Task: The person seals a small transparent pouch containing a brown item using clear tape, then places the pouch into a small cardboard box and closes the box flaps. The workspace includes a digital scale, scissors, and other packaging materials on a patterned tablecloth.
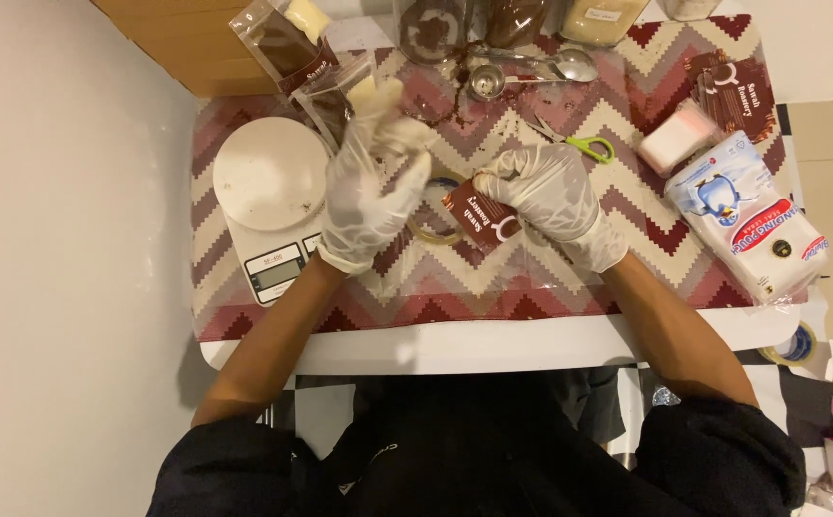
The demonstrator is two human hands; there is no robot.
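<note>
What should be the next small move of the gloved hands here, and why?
Probably bring the left hand down to the brown label card that the right hand pinches; the left hand is raised and blurred, and the tape roll lies just beside the card.

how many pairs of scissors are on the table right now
1. The green-handled scissors lie on the zigzag cloth just beyond the right hand, below the metal measuring spoons. More could be hidden under the packets or hands.
</note>
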